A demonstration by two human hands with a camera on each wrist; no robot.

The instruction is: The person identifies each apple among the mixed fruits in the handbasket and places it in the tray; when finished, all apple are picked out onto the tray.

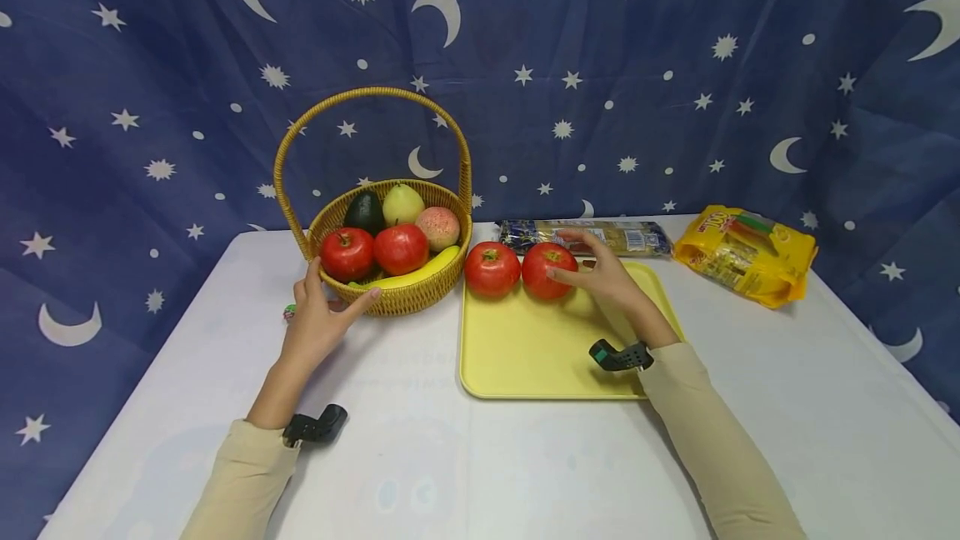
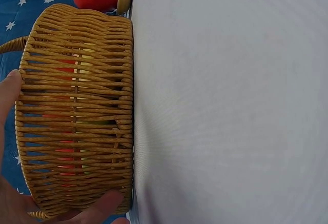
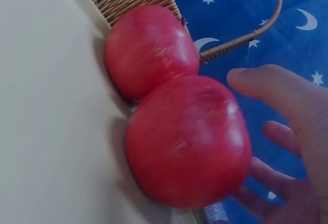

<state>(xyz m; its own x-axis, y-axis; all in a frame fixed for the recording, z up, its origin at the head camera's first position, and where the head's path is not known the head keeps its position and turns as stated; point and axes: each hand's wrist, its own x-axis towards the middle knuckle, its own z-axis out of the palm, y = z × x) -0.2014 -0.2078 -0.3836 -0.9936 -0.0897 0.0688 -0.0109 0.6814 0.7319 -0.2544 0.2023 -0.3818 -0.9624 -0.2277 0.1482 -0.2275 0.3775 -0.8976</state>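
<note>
A wicker basket (image 1: 408,300) with a tall handle holds two red fruits, an avocado (image 1: 364,212), a pear (image 1: 402,204), a peach (image 1: 438,227) and a banana (image 1: 420,272). My left hand (image 1: 313,325) grips the basket's near left side, thumb and fingers spread along its woven wall (image 2: 77,121). Two tomatoes (image 1: 492,269) sit side by side, touching, at the back left of a yellow tray (image 1: 525,357). My right hand (image 1: 609,275) is spread around the right-hand tomato (image 1: 546,277). In the right wrist view, its thumb stands apart from that tomato (image 3: 187,142).
Behind the tray lies a long clear-and-blue packet (image 1: 622,237). A yellow plastic bag (image 1: 746,255) rests at the back right of the white table (image 1: 375,440). A small green-and-red item (image 1: 289,312) peeks out beside my left hand. A dark starry cloth (image 1: 525,107) hangs behind.
</note>
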